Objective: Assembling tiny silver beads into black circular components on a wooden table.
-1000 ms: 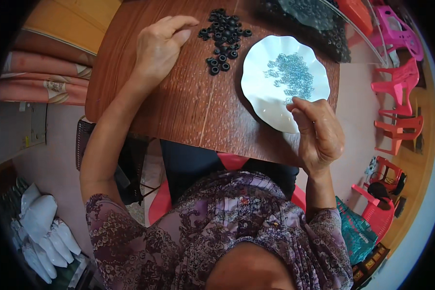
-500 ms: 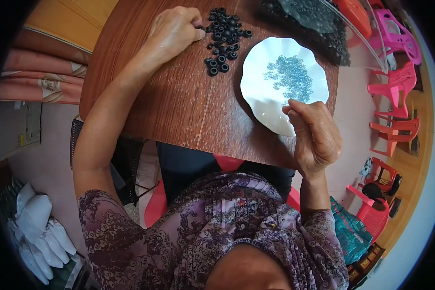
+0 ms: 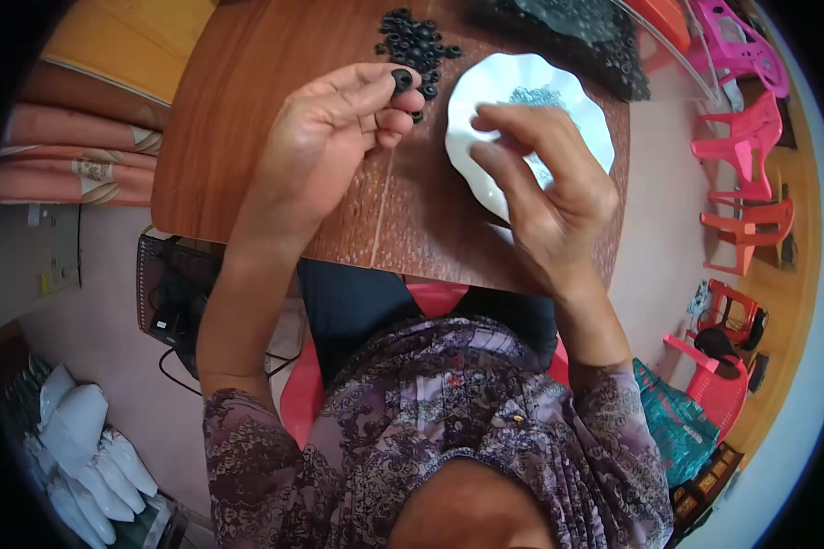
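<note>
My left hand (image 3: 325, 137) is raised over the table, palm partly turned up. Its thumb and forefinger pinch a small black ring-shaped piece (image 3: 402, 80) with a hole in its middle. Behind those fingers lies a loose pile of similar black pieces (image 3: 421, 41), partly covered by the hand. My right hand (image 3: 554, 178) hovers above a white scalloped plate (image 3: 471, 82), thumb and forefinger curved with their tips apart. Between those tips I see nothing. Many tiny silvery pieces (image 3: 536, 95) lie on the plate, largely hidden by this hand.
A clear container (image 3: 577, 37) full of black pieces stands at the table's far right. The wooden table's (image 3: 412, 242) near edge is just ahead of my lap. Pink and red plastic chairs (image 3: 742, 156) stand at right; white packets (image 3: 78, 421) lie at lower left.
My left hand has come back from the pile toward me, lifting a black ring-shaped piece. The right hand has moved left across the plate, and its pinched fingertips have parted. The view has shifted slightly.
</note>
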The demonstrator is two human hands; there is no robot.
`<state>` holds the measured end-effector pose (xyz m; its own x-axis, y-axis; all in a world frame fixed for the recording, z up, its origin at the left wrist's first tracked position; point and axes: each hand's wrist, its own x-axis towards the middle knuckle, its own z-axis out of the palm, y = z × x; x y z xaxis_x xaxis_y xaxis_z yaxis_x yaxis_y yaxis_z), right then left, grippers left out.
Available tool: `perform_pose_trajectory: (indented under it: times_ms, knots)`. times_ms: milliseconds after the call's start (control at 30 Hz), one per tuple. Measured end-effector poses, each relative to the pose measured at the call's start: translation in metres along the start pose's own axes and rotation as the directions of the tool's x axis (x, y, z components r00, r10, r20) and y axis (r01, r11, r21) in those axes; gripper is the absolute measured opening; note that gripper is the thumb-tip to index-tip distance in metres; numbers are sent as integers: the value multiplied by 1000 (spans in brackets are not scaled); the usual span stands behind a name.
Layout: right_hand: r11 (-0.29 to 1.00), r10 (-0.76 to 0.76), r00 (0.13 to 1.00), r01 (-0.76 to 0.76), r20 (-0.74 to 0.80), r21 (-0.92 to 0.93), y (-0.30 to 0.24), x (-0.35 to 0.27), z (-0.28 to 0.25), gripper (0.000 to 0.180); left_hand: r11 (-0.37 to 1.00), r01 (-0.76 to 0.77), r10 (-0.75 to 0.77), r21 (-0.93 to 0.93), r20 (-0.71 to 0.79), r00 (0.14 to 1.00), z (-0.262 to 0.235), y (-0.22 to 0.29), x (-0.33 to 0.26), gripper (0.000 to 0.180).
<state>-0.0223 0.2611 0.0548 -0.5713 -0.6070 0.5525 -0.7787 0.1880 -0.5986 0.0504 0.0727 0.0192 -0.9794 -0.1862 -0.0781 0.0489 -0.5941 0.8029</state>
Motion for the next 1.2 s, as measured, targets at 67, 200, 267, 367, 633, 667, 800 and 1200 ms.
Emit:
perform_pose_trajectory:
  times_ms: [67,200,267,367,633,667,800,1200]
  knots:
    - [998,-27,997,30,-68,50,2,5,9,26,998,-11,9,-58,-42,999,17,-8,-8,24]
    - [991,-133,978,133,-158,-11,12,5,23,28,996,-11,4,-91,-70,998,33,-20,-13,25]
    - [970,-241,950,230,-201,-73,15,3,22,26,999,-36,40,32,-133,990,39,-23,-14,25]
    - [964,-262,956,252,-129,-89,18,2,16,26,980,-30,58,195,-138,989,40,-20,-14,23]
    - [972,87,990,-59,-115,227,13,-6,5,23,991,-51,64,123,-101,993,48,-23,-7,20]
    - [940,183,979,-147,-91,307,12,-8,3,22,993,-67,77,102,-102,992,49,-23,-7,19]
    - [903,244,966,-196,-80,383,8,-13,6,21,979,-101,122,178,-109,987,53,-26,-9,20]
    - [907,250,966,-208,-69,365,8,-19,8,19,890,-244,305,384,-104,947,62,-31,-20,17]
